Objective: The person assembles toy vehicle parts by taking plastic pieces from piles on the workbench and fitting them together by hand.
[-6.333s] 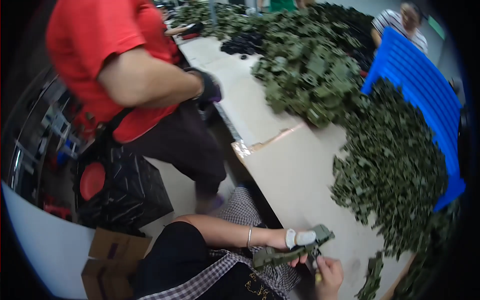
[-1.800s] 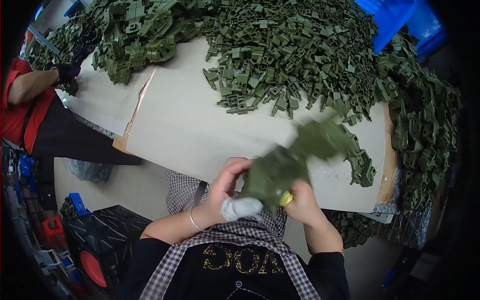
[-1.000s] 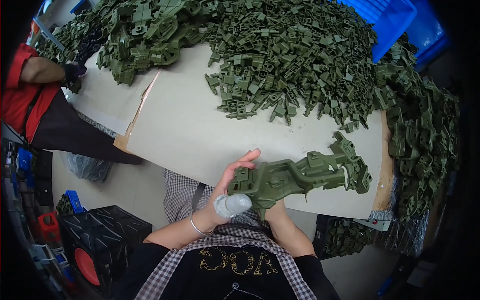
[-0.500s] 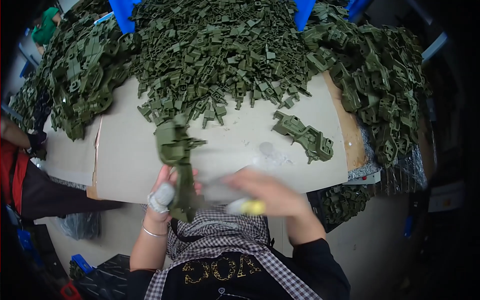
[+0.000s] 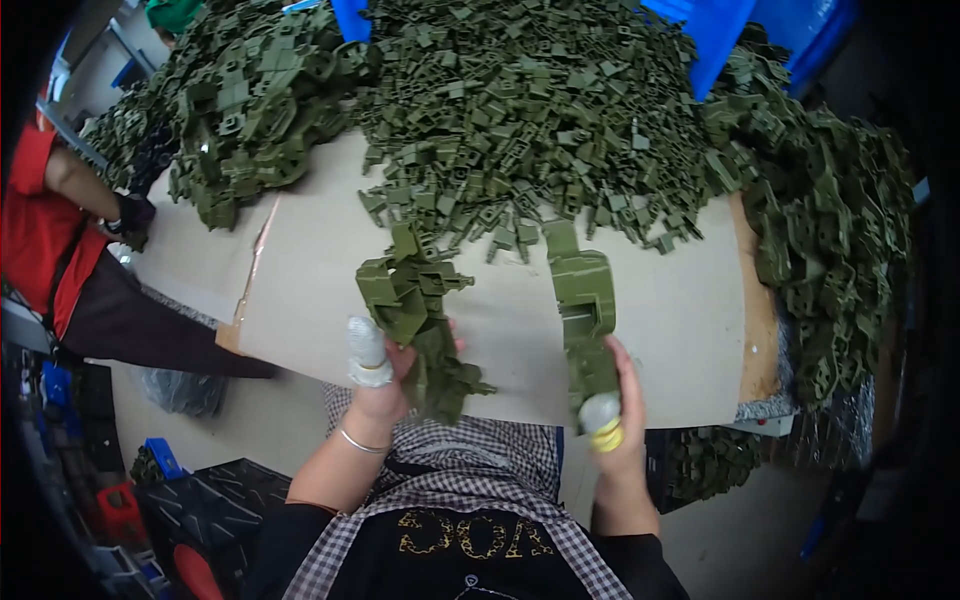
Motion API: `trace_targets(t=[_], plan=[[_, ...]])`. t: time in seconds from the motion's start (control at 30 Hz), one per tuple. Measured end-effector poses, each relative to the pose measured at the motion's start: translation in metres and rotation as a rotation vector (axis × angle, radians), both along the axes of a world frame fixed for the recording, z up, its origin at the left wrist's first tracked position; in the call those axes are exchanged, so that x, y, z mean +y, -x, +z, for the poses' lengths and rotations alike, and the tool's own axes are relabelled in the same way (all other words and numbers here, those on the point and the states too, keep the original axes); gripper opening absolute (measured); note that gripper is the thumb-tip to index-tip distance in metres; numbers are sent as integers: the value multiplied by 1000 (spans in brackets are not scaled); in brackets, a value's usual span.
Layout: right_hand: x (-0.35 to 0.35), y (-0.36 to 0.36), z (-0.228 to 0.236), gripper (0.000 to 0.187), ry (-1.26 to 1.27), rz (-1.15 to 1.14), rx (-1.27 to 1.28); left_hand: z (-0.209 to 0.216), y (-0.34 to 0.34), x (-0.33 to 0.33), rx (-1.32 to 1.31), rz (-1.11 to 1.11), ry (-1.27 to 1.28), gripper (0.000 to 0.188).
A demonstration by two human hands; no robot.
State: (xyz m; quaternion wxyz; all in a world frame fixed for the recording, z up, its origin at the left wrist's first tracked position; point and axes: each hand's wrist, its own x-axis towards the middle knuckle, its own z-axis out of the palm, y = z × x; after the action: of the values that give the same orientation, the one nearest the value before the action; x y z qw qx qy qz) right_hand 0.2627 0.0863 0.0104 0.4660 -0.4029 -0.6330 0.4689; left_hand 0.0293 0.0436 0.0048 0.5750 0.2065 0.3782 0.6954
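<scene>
My left hand (image 5: 385, 390), its thumb wrapped in white tape, is closed round a long olive-green moulded plastic part (image 5: 408, 305) that has a small peg-like piece sticking out at its side. In my right hand (image 5: 622, 430) is a second long olive-green plastic part (image 5: 588, 325), gripped at its near end and pointing away from me. White and yellow wrapping covers the right thumb. Both parts are held apart from each other, over the front of the paper-covered table (image 5: 500, 350). The fingers behind each part are mostly hidden.
Small green plastic pieces form a large heap (image 5: 530, 120) at the back of the table. Piles of larger green parts lie at the left (image 5: 255, 110) and right (image 5: 830, 240). A co-worker in a red top (image 5: 40, 220) stands at the left. Blue panels (image 5: 715, 45) rise behind.
My right hand has moved right and now grips a long green part; the one lying on the table's right is gone from there. The view has shifted, with my left hand still holding its part.
</scene>
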Motion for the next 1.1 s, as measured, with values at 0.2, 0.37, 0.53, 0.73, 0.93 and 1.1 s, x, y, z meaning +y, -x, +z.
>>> trace_targets(t=[0.2, 0.37, 0.53, 0.73, 0.93, 1.1], plan=[[-19, 60, 11, 89, -439, 112, -305, 24, -24, 1, 124, 114, -123, 87], [-21, 63, 17, 80, -495, 233, -295, 20, -9, -8, 94, 53, -83, 88], [-23, 64, 8, 80, -451, 236, -361, 21, -16, -10, 206, 76, -131, 79], [-30, 64, 8, 85, -364, 289, -310, 14, -11, -16, 119, -4, -90, 75], [-34, 63, 7, 79, -316, 304, -277, 11, -9, -16, 224, 38, -136, 72], [-26, 60, 13, 81, -313, 316, -255, 18, -6, -12, 119, -23, -142, 71]])
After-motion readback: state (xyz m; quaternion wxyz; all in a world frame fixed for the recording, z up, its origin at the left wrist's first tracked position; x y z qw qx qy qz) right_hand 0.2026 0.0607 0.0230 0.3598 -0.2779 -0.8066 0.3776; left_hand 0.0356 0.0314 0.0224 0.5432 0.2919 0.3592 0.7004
